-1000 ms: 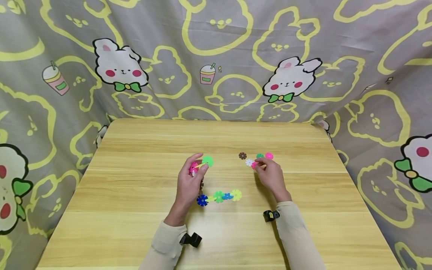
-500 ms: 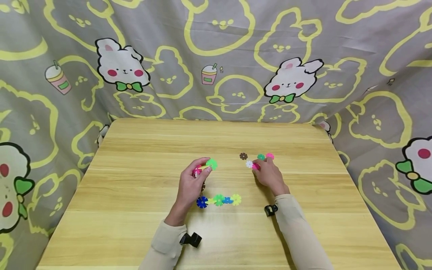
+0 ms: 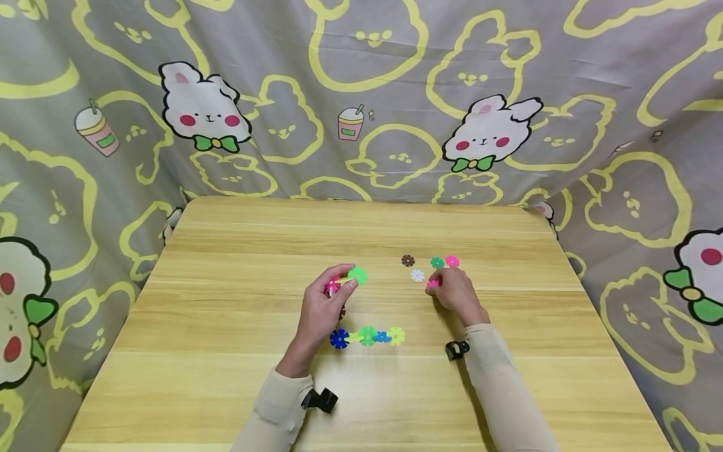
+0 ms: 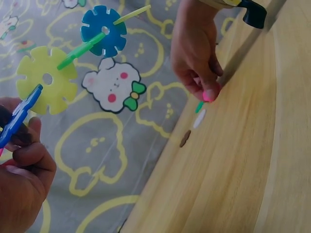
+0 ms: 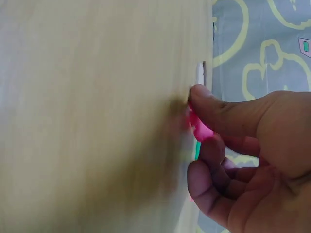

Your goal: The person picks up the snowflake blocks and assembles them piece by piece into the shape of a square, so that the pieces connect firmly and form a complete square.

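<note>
My left hand (image 3: 326, 302) holds up a chain of notched plastic discs pushed together edge to edge. A light green disc (image 3: 358, 275) shows at its fingertips, with pink and brown ones partly hidden by the hand. The rest of the chain hangs to the right: a dark blue disc (image 3: 339, 339), a yellow disc (image 4: 47, 80), a light green one (image 3: 368, 336) and a blue one (image 4: 103, 31). My right hand (image 3: 456, 294) pinches a pink disc (image 5: 202, 130) between thumb and fingers, close above the table.
Around the right hand lie a white disc (image 3: 417, 275), a brown disc (image 3: 408, 260), a green disc (image 3: 437, 262) and another pink disc (image 3: 452, 260) on the wooden table (image 3: 226, 301). A patterned curtain (image 3: 395, 81) stands behind the table and along both sides.
The right hand has taken hold of the pink disc beside the white one and drawn it slightly right, apart from it. The left hand with its chain has shifted slightly right.
</note>
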Motion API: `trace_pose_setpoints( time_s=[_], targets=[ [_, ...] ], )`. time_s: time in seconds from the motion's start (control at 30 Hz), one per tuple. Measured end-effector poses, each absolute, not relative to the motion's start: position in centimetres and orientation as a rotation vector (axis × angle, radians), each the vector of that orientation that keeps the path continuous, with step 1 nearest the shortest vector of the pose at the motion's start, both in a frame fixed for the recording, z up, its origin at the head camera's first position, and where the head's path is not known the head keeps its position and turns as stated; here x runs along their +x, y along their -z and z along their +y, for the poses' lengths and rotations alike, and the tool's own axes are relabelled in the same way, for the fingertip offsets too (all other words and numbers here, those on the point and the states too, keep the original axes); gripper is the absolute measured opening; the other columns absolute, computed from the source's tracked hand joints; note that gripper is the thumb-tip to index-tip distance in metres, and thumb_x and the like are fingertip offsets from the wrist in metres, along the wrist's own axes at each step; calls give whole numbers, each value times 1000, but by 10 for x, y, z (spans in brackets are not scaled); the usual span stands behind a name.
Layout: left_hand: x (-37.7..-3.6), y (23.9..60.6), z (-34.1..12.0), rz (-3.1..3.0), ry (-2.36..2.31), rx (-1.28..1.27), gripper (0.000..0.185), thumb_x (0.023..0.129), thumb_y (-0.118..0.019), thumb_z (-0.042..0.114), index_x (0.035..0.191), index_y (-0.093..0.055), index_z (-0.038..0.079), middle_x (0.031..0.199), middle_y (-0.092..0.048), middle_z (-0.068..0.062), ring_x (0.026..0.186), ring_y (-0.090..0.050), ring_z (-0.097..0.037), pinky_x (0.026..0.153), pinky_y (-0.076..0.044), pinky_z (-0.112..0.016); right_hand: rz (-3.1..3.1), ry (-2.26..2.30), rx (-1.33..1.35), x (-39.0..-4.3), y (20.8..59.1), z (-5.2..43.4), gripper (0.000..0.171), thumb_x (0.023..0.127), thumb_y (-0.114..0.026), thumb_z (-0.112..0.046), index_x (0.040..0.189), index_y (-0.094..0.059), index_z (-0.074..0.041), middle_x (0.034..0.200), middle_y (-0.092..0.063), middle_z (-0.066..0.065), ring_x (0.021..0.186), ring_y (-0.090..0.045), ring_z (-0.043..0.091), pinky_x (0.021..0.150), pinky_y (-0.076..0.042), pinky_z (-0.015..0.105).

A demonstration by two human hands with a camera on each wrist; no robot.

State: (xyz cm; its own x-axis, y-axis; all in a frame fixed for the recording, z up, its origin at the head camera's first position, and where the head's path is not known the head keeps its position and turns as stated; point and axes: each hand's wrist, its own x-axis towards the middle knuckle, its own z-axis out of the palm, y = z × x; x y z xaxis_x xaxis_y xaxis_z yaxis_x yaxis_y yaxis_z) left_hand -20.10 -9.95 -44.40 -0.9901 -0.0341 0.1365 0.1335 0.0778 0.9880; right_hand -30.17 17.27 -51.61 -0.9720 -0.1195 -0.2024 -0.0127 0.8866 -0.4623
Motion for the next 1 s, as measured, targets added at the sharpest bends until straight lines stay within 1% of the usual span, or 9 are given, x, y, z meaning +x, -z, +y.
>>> trace_pose_setpoints(
  time_s=[0.1,0.17,0.27,0.4,0.5,0.73,0.8,0.9,1.0],
  targets=[
    [-201,443,-99,-2221,2043,-106,28,86,-60,21,113,-59,11,60,-42,-2,38,-36,-6,35,-33,-21,2812,754,-120,-298,512,169,11,80,-66,-29,83,-65,-18,80,-61,-1,72,-51,16,61,-40,27],
    [-200,443,-99,-2228,2039,-109,28,86,-60,20,112,-59,11,61,-42,-2,38,-35,-5,35,-33,-21,2820,825,-170,-294,509,164,8,82,-64,-29,80,-64,-21,79,-60,-3,71,-50,15,59,-40,26],
    [-200,442,-99,-2229,2037,-116,26,86,-60,19,111,-60,12,69,-48,-3,38,-34,-4,35,-32,-20,2866,969,-314,-286,500,153,6,83,-63,-28,82,-63,-21,78,-58,-4,71,-50,14,58,-42,26],
    [-200,442,-98,-2221,2037,-136,26,86,-60,17,111,-59,10,84,-56,-7,38,-35,-4,35,-33,-20,2927,1166,-601,-274,487,136,7,84,-61,-29,86,-62,-22,79,-58,-8,69,-51,9,58,-45,23],
    [-200,443,-99,-2221,2043,-141,27,85,-60,16,111,-59,8,84,-57,-10,37,-35,-4,35,-34,-22,2926,1316,-802,-265,476,124,8,84,-59,-30,88,-61,-23,82,-59,-10,68,-53,5,58,-46,21],
    [-206,461,-101,-2243,2045,-142,25,86,-60,25,110,-60,19,91,-57,-5,37,-37,-7,34,-35,-22,2801,1609,-1076,-251,457,102,6,84,-61,-21,90,-61,-21,83,-59,-11,68,-54,4,60,-47,20],
    [-206,461,-100,-2260,2045,-127,25,86,-60,25,110,-59,20,82,-57,-7,38,-37,-8,35,-36,-24,2789,1631,-1122,-250,454,99,6,84,-61,-20,90,-61,-20,83,-59,-11,69,-53,4,60,-47,20],
    [-209,468,-101,-2264,2040,-120,25,85,-60,30,109,-60,24,64,-51,-4,38,-38,-10,34,-37,-25,2785,1638,-1147,-249,452,97,5,84,-62,-19,89,-61,-20,83,-58,-11,69,-51,4,60,-46,19],
    [-209,468,-101,-2258,2035,-128,25,85,-60,33,108,-60,24,55,-44,-3,37,-39,-11,34,-38,-26,2786,1640,-1151,-248,450,96,5,84,-62,-20,88,-61,-20,82,-58,-11,68,-50,4,59,-45,19]
  ],
)
